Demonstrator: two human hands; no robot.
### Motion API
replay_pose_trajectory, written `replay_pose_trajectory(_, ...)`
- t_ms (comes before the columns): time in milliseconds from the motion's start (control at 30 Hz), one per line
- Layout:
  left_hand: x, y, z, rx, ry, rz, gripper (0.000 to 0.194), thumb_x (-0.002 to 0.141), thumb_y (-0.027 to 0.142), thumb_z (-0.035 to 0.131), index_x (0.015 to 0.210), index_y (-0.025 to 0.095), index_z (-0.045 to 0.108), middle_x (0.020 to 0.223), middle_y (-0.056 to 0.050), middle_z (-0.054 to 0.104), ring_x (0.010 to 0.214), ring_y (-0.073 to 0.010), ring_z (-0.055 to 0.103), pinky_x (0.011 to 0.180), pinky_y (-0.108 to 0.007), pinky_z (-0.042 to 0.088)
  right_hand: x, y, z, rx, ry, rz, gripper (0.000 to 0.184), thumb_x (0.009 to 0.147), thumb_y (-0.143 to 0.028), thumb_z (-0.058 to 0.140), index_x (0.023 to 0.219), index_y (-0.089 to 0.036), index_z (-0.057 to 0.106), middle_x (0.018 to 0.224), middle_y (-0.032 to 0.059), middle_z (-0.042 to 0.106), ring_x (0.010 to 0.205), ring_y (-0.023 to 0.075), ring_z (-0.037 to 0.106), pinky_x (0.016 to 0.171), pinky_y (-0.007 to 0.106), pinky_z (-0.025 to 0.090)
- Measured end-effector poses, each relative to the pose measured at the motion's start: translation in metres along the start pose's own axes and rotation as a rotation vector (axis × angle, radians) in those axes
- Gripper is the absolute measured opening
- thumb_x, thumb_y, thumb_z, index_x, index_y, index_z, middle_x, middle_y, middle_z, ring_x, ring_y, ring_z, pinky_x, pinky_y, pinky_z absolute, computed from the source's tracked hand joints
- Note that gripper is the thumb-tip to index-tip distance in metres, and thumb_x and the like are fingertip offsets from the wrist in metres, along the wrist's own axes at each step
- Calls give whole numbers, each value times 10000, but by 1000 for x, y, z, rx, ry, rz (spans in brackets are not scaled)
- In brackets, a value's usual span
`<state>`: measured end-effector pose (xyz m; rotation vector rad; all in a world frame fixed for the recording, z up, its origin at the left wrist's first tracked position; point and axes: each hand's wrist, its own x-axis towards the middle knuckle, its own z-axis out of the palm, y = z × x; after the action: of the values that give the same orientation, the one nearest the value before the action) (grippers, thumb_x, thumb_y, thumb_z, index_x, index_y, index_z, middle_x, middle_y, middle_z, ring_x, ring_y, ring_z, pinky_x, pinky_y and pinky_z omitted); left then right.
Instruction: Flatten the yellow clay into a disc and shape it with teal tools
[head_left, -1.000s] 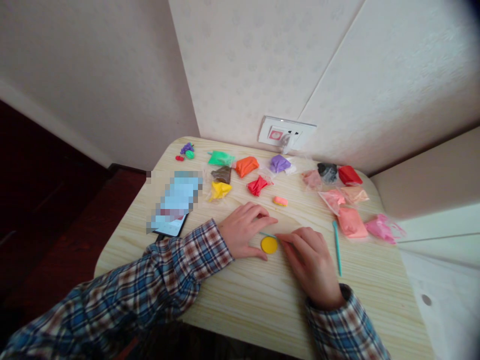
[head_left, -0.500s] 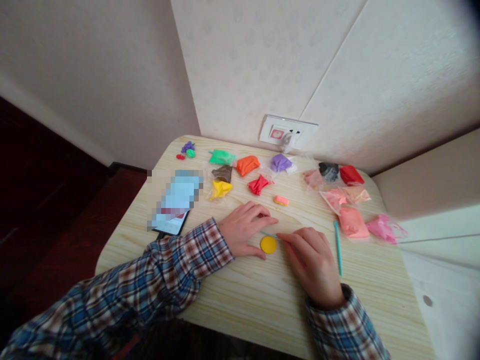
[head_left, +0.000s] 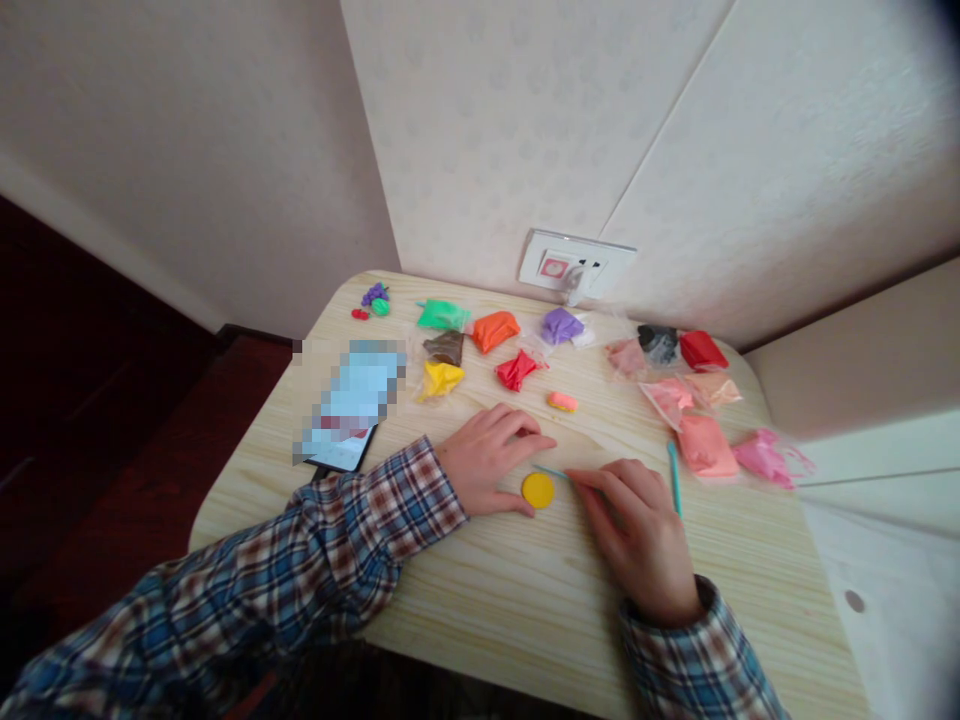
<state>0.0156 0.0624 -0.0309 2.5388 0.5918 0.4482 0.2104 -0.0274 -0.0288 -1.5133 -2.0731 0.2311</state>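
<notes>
Head view. Yellow disc [head_left: 538, 491] lies flat on the desk [head_left: 480, 610], between my two hands. My left hand [head_left: 486, 462] arches to its left, fingers spread and holding nothing; the thumb tip sits at the disc's near edge, and I cannot tell whether it touches. My right hand [head_left: 637, 535], to the right, has its fingers pinched on a thin blue-green tool [head_left: 551, 471], which points left just beyond the disc's far edge, apparently clear of it.

Handling, judged by eye: disc looks like modelling clay, close in colour to the yellow packet [head_left: 441, 380] farther left. Probably very light, soft, not slippery; likely to dent under a fingertip or stretch if pulled from one side. Best hold: lightly at opposite points of the rim, pressure kept off the flat top. Tool seems light and stiffer; pinch toward its right end, left tip free. Pink-and-yellow piece [head_left: 562, 401], on the far side of the hands, probably squashes just as easily.
</notes>
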Motion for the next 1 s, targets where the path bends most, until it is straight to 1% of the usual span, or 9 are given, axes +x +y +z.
replay_pose_trajectory(100,1,2,0,37,-15,-15,657,719,523,663,1211,129,480,1133,-118,491,1037,-272,430,892,-422,380,2,-3,1,12,-49,6,143,877,-178,474,962,-216,582,786,24,549,767,171,487,685,331,368)
replay_pose_trajectory(200,1,2,0,46,-19,-4,662,725,547,642,1208,122,481,1130,-122,492,1035,-274,429,884,-425,383,7,-7,5,24,-88,-18,140,878,-176,473,961,-207,581,781,25,539,764,171,479,680,330,363)
replay_pose_trajectory(300,1,2,-1,45,-17,5,697,699,571,651,1210,132,478,1127,-118,495,1029,-272,433,882,-424,384,6,-5,4,17,-46,-31,147,871,-159,477,961,-206,583,780,24,545,764,167,477,680,325,363)
replay_pose_trajectory(400,2,4,-4,49,-27,1,714,678,565,675,1213,136,474,1126,-113,498,1029,-269,435,885,-419,385,2,-2,2,8,6,-7,156,865,-149,483,960,-209,593,771,22,554,757,163,481,680,320,367)
replay_pose_trajectory(467,3,7,-5,58,-33,-6,695,676,525,697,1208,137,475,1126,-109,500,1031,-267,437,887,-413,387,2,-2,2,13,0,5,156,868,-160,480,956,-212,599,763,21,554,750,163,482,675,320,369)
replay_pose_trajectory(533,4,9,-5,73,-32,-22,680,674,507,707,1198,137,481,1120,-107,503,1028,-268,439,883,-410,390,4,-5,3,26,-33,0,151,871,-170,476,951,-211,598,767,23,551,749,165,482,670,321,370)
replay_pose_trajectory(633,5,10,-4,86,-30,-34,690,675,533,693,1196,132,481,1112,-111,504,1021,-276,441,871,-413,394,7,-7,6,37,-68,-22,144,870,-165,476,946,-203,592,779,27,547,755,167,480,672,322,371)
replay_pose_trajectory(833,3,6,-3,46,-9,-10,713,677,530,688,1216,118,468,1105,-114,503,1003,-266,447,891,-408,384,-1,2,1,30,11,15,162,865,-164,486,971,-220,596,774,26,552,758,174,488,668,328,381)
replay_pose_trajectory(1000,5,11,-3,94,-13,-51,695,676,527,699,1196,120,480,1100,-112,507,1013,-273,439,874,-407,394,3,-4,3,68,-50,31,151,866,-151,482,957,-214,585,778,27,546,757,174,479,666,330,380)
